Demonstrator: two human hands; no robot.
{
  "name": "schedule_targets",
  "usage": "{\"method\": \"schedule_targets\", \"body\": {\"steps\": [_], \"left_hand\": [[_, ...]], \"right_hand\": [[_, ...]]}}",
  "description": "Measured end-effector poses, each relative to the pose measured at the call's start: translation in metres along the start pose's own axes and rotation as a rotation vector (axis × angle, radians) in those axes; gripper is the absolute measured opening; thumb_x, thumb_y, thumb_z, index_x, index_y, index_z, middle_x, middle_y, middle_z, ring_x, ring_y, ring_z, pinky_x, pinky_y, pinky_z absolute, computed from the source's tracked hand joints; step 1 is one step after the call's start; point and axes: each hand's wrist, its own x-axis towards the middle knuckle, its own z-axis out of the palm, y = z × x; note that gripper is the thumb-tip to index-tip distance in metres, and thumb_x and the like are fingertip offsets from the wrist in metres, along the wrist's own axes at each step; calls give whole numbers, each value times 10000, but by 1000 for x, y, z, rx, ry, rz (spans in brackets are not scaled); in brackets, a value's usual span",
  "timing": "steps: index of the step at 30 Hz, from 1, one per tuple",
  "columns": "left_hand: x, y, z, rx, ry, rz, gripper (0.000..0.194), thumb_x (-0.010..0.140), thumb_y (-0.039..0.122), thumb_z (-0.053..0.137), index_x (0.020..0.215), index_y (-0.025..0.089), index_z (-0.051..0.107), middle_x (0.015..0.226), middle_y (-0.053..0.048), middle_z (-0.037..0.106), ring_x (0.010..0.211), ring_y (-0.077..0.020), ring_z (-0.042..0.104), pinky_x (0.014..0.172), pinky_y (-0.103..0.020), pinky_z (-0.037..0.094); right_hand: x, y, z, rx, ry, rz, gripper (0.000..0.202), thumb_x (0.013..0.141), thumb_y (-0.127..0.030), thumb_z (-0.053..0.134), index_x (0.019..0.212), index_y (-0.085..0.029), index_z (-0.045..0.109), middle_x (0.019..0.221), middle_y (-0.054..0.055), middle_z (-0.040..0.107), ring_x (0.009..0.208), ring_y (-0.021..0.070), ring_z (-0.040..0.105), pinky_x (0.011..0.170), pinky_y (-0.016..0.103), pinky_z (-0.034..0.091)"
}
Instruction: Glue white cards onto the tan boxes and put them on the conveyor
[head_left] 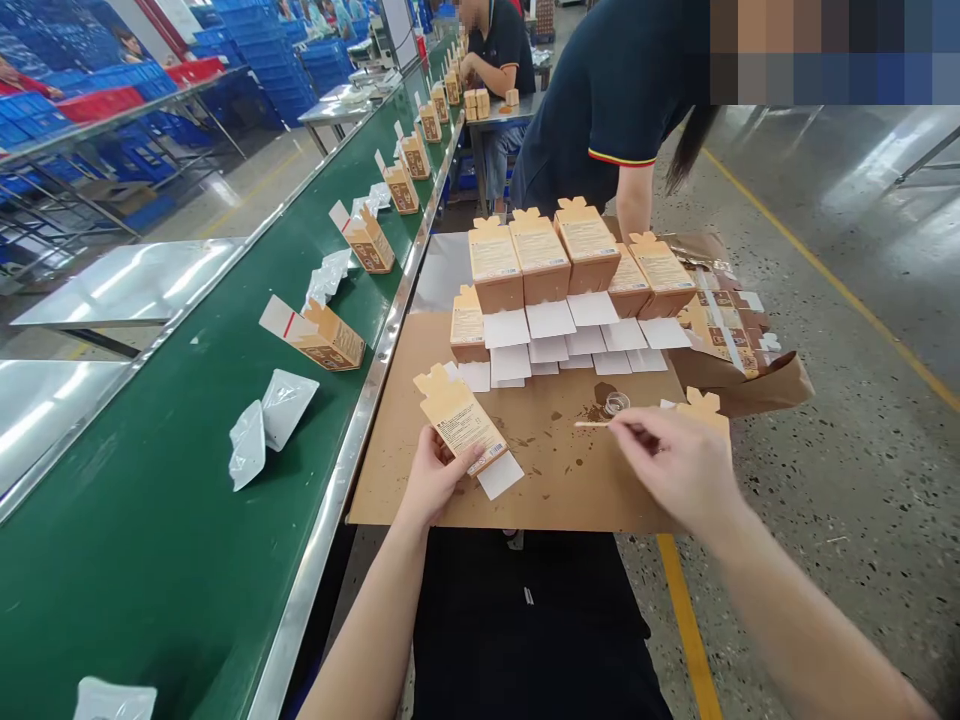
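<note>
The left hand [439, 475] is holding a carton [461, 420] over the cardboard [555, 505], printed face up, I'd guess for access; the right hand [679, 475] is pinching a swab [590, 425] near a clear dish [617, 403].

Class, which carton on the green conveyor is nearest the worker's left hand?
The front carton, at the row's near end; the other cartons on the green belt stand farther from the left hand.

Corresponds to a factory packing line; identifiable by green conveyor belt [187, 570] carrying cartons [369, 245], stacked blue crates [259, 60] and yellow floor lines [687, 635].
</note>
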Motion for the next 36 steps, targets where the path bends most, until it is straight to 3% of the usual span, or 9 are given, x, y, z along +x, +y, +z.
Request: {"method": "schedule_targets", "body": {"steps": [3,6,11,15,21,25,29,33,36], "left_hand": [[-2,1,1,13,9,9,915,681,637,1214,1338,265,699,1512,-179,877,1455,-453,850,1227,-625,705],[-1,-3,2,29,11,14,892,701,601,1211,1353,277,696,1481,-165,879,1450,-454,848,1221,-625,708],[5,-16,7,11,59,53,932,646,639,1207,1326,293,672,1443,-160,871,1408,-457,853,1185,-628,717],[2,-17,9,18,59,55,955,634,660,1200,1334,293,664,1436,-165,862,1381,-460,856,1166,-641,717],[-25,-22,17,134,85,173,961,689,568,1181,1426,312,620,1458,-140,828,1490,-461,804,1201,-590,693],[-40,-41,22,327,133,174,909,671,524,1167,1324,327,567,1332,-118,818,1365,-463,840,1069,-549,706],[-45,-48,21,439,149,167,846,681,493,1153,1249,353,542,1259,-110,814,1307,-471,850,988,-524,701],[-33,-39,-1,595,341,195,891,655,571,1145,1198,371,468,1186,-105,801,1320,-526,832,1014,-591,695],[-18,-20,-44,713,545,222,934,669,644,1121,1225,375,420,1249,-110,797,1406,-554,793,1076,-643,679]], "right_hand": [[-21,-33,44,191,-67,-48,281,1203,-260,677,1024,-284,892,880,32,897,738,205,818,722,315,676],[-33,-46,85,224,-131,-11,296,1174,-217,667,950,-286,848,838,20,861,719,200,793,719,306,649],[-36,-43,108,216,-194,11,281,1146,-234,649,934,-297,823,814,23,847,687,214,763,699,326,639],[-35,-40,100,210,-173,16,291,1144,-229,624,925,-297,804,805,24,836,689,219,764,682,328,630],[-42,-35,63,216,-56,79,281,1184,-278,652,967,-312,829,865,27,882,713,217,800,705,323,692],[-54,-33,42,216,26,118,296,1195,-320,670,956,-309,845,840,25,882,691,219,806,669,327,713],[-65,-36,34,227,58,168,316,1189,-358,684,925,-306,850,803,22,872,670,217,801,675,335,732],[-67,-42,33,263,97,189,276,1137,-320,714,892,-320,840,789,4,879,644,220,816,653,325,734],[-68,-44,34,289,119,199,265,1101,-314,734,859,-326,841,777,5,891,603,236,820,601,327,726]]}}
